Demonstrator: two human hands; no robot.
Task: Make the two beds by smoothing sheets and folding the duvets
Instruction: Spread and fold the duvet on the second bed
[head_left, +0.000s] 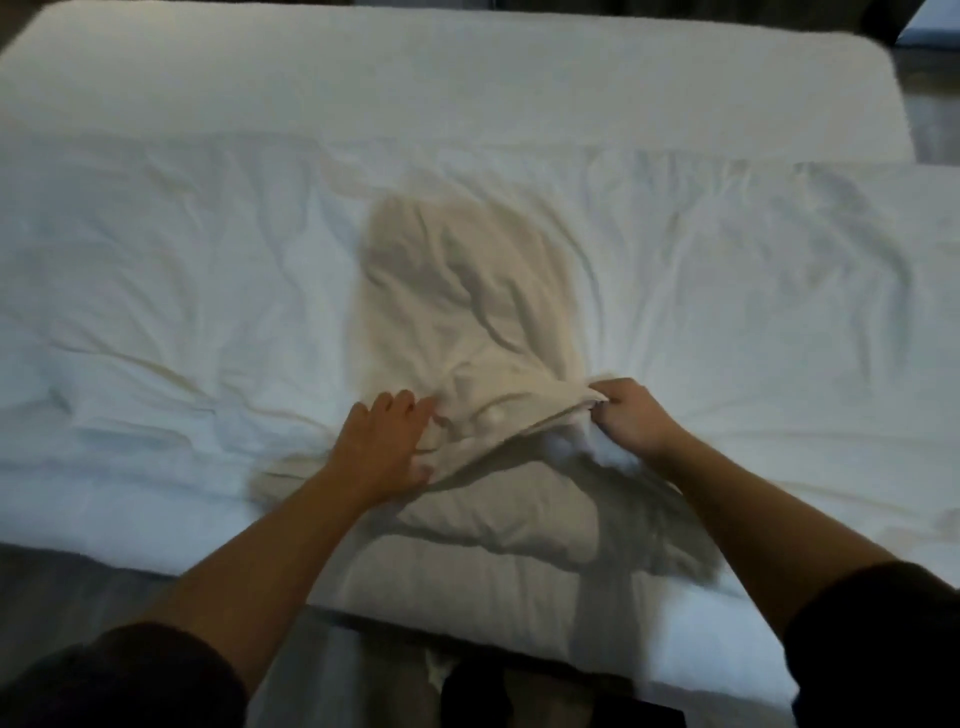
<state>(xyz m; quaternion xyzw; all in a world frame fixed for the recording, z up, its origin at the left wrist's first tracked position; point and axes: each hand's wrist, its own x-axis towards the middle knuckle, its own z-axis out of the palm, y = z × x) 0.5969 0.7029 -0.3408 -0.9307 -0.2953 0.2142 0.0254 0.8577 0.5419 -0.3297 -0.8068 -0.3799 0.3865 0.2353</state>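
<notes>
1. Position: the cream duvet lies bunched across the middle of the near bed, on top of the wrinkled white sheet. Its near end hangs over the mattress edge toward the person. Motion blur is heavy, so it may be a pillow cover rather than a duvet.
2. Left hand: fingers spread wide and fairly straight, pressing flat on the near left part of the cream piece.
3. Right hand: fingers curled, pinching a raised fold of the same piece, which is lifted just off the sheet.
4. Risk A: if the right hand pulls while the left holds down weakly, the whole bundle would drag. The sheet beneath would go with it, adding creases instead of removing them.
5. Risk B: the pinch takes only a narrow fold. It could slip out or catch a single layer, giving a skewed fold.
6. Risk C: the overhanging end could slide to the floor if weight shifts toward the edge.
7. Second bed: lies just beyond the near one, with a flat surface.
8. Writing: no brand, label or tag is readable anywhere.
</notes>
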